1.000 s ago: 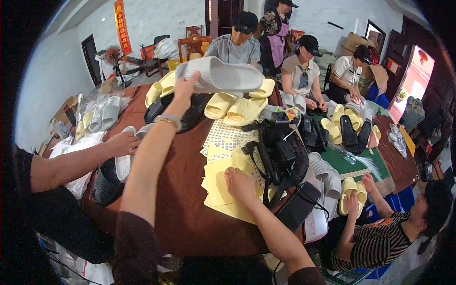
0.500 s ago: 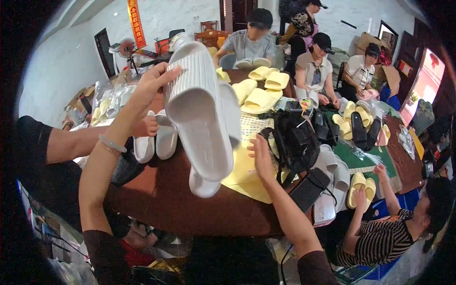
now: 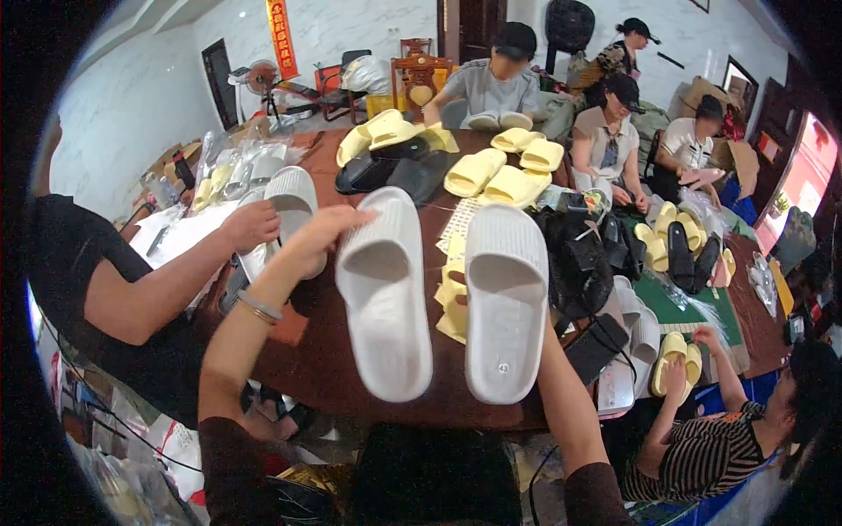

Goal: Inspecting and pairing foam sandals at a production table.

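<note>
Two white slide slippers with ribbed straps are held up side by side above the table, soles facing away and insoles toward me. My left hand [image 3: 326, 235] grips the left slipper [image 3: 386, 337] at the upper left of its strap. The right slipper [image 3: 505, 329] has a small round sticker near its heel. My right forearm [image 3: 566, 399] runs up behind that slipper, and the slipper hides my right hand and its fingers. Below them, a yellow paper sheet [image 3: 451, 307] with cut-out holes lies on the brown table [image 3: 298, 355].
At my left, a co-worker's hand [image 3: 253, 224] holds another light slipper [image 3: 292, 197]. Yellow slippers [image 3: 476, 171] and a black bag [image 3: 574, 259] lie beyond. At right, a person in stripes [image 3: 715, 451] handles yellow slippers [image 3: 671, 368] beside a green mat [image 3: 693, 307].
The white slippers, overlapped and raised in my left hand before, have come lower and stand apart. My right hand, open and bare earlier, has gone behind the right slipper.
</note>
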A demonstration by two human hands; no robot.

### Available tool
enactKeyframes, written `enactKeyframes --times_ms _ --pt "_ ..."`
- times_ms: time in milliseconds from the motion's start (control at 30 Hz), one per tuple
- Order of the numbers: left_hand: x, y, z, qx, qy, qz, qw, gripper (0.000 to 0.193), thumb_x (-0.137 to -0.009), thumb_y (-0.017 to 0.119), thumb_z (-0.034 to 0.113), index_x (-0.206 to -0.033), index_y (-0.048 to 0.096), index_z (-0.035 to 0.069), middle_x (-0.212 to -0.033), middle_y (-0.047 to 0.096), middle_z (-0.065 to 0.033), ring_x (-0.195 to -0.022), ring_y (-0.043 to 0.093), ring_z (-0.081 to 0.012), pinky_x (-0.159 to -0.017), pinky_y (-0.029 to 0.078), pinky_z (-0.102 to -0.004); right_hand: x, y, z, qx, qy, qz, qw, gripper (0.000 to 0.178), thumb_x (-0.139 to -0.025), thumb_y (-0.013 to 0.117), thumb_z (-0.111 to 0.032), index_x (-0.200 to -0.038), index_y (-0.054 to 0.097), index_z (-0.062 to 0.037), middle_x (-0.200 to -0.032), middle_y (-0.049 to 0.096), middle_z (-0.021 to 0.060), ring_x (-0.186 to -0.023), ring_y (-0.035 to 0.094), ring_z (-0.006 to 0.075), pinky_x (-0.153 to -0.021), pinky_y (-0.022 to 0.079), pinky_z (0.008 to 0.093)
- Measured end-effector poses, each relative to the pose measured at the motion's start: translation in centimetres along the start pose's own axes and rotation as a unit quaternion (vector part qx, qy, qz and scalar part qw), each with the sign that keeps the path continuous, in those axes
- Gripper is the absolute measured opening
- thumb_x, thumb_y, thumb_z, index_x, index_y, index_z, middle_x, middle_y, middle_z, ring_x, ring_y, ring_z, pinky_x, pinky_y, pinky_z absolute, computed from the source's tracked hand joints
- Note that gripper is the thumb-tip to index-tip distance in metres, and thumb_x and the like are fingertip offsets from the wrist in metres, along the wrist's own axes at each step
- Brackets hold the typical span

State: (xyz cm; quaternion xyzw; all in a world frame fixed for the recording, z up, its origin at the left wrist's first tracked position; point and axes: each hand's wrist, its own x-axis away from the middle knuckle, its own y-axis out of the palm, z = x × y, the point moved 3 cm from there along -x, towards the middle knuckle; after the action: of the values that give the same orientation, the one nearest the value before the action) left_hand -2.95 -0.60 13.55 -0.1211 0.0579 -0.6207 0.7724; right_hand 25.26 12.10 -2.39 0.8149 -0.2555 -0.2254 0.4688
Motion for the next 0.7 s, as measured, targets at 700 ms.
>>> enactKeyframes --times_ms 700 --pt "-2.5 8.9 -6.8 -0.298 0.250 -0.081 0.918 0.056 -0.081 0.065 0.048 -0.106 0.063 -0.002 -0.109 0.062 -0.0235 -0.104 0.057 -0.0380 -0.090 0.045 -0.0419 1.8 0.8 -0.8 0.263 -0.005 0.225 0.938 0.049 -0.095 0.048 -0.039 -0.127 0.055 -0.0033 -0.119 0.060 0.0081 -0.104 0.058 0.0179 -0.090 0.045 0.0302"
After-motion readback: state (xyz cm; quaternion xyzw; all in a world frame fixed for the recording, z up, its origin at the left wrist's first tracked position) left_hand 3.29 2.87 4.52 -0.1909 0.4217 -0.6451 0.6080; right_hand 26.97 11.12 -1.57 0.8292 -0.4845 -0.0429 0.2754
